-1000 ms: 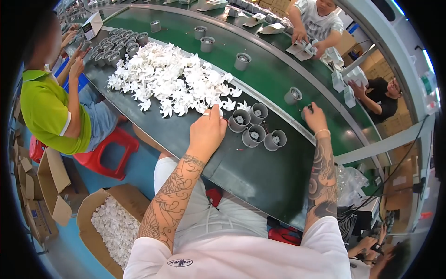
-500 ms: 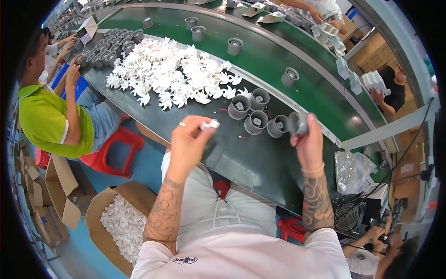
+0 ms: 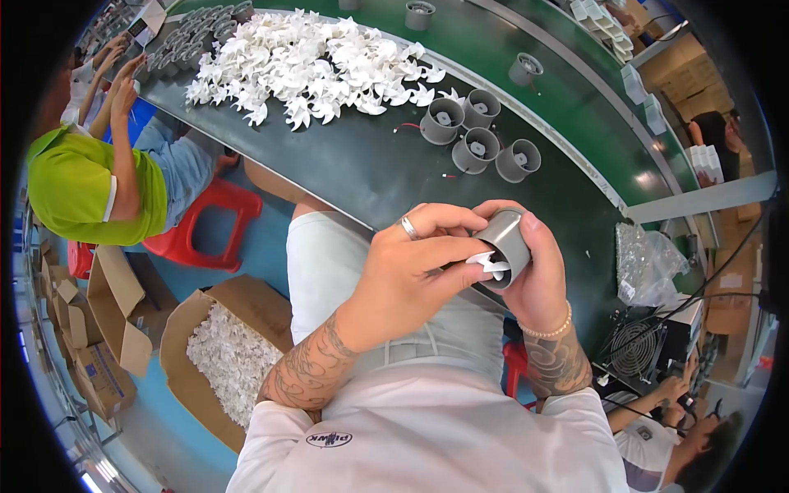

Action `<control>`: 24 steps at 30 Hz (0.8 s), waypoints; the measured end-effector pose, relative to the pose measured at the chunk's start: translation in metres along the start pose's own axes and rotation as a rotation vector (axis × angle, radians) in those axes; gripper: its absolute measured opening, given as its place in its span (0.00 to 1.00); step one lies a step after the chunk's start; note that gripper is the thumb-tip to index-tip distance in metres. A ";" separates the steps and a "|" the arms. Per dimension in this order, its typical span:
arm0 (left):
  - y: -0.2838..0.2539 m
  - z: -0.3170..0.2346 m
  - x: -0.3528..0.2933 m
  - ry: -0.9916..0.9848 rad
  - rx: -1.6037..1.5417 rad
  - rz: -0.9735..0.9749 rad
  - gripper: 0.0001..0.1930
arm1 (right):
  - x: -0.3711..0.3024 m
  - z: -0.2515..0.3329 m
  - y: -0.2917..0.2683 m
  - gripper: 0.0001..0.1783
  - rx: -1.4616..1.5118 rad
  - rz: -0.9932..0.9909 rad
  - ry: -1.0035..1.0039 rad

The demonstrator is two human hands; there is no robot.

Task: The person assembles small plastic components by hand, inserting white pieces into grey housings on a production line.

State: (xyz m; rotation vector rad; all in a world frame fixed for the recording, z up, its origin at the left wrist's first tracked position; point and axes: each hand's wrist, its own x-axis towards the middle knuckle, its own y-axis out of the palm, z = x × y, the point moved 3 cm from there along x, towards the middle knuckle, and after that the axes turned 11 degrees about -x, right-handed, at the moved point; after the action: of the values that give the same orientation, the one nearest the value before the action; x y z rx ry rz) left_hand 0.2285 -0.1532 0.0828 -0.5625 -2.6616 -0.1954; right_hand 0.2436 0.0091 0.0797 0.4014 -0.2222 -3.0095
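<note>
By the near edge of the dark, flat surface (image 3: pixel 345 168), the right hand (image 3: pixel 542 287) holds a grey, round plastic cup (image 3: pixel 511 234); the left hand (image 3: pixel 408 269) pinches a white plastic fan (image 3: pixel 491 264) at its opening. Four more grey cups (image 3: pixel 474 158) stand farther off.

We took the dark work table (image 3: pixel 329 156) as the reference point. Beyond its far edge, we observed a green conveyor belt (image 3: pixel 485 53) running alongside it. On the near side of the table, toward its left end, we noted a red stool (image 3: pixel 230 197) on a blue floor (image 3: pixel 269 251). To the right of the table, we recorded a pale metal beam (image 3: pixel 707 197) and a round fan grille (image 3: pixel 637 349).
</note>
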 end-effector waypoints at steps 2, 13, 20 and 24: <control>-0.001 -0.002 -0.002 -0.016 -0.027 -0.011 0.10 | -0.002 -0.001 0.005 0.27 0.017 -0.032 0.000; -0.001 -0.007 -0.012 -0.003 -0.049 -0.043 0.10 | -0.014 0.000 0.011 0.29 -0.071 -0.001 0.009; -0.001 0.004 -0.012 -0.263 -0.316 -0.071 0.17 | -0.010 0.001 0.007 0.25 -0.354 -0.020 -0.210; -0.009 0.012 -0.006 -0.337 -0.370 0.018 0.18 | -0.013 0.001 0.006 0.22 -0.449 -0.002 -0.316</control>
State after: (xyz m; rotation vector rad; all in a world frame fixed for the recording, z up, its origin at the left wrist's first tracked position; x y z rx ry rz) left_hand 0.2258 -0.1611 0.0687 -0.7941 -2.9618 -0.6497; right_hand 0.2561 0.0047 0.0847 -0.1153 0.4272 -2.9819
